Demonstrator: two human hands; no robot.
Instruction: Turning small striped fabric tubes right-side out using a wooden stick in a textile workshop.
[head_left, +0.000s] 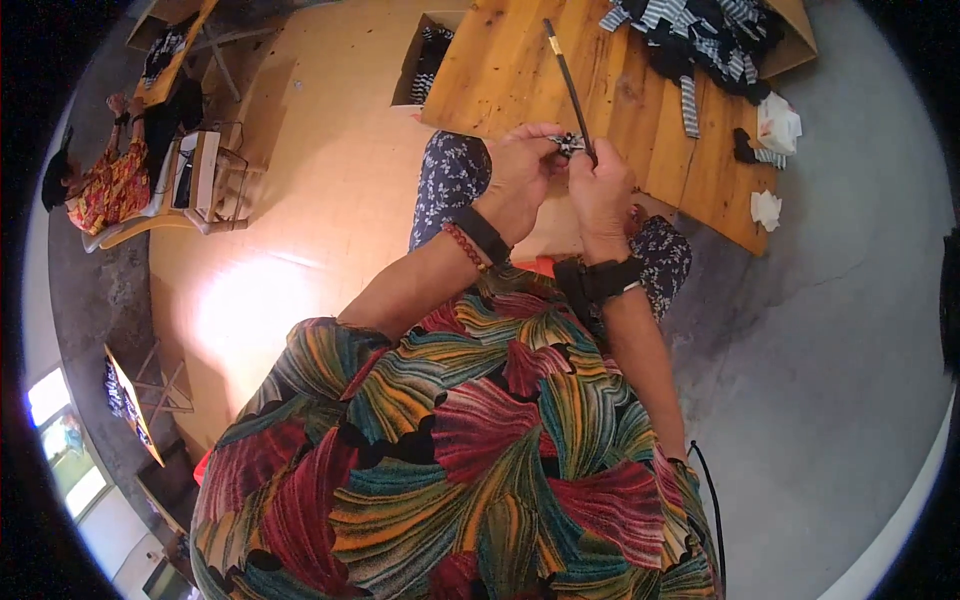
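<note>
Just in front of the wooden table's near edge, my two hands are close together above my lap. My left hand (522, 172) pinches a small black-and-white knit piece (568, 143), mostly covered by the fingers. In my right hand (603, 190) is a thin dark rod (571, 85) with a gold band near its far end. The rod slants up and away over the table, and its lower end meets the knit piece. Whether the rod passes into the piece or lies beside it, I cannot tell.
On the wooden table (510, 75) lies a heap of black-and-grey striped socks (700, 40) by a cardboard box (797, 40). A single sock (755, 150), a white bag (778, 125) and a crumpled white piece (766, 209) sit rightward. Another person (110, 190) sits far left.
</note>
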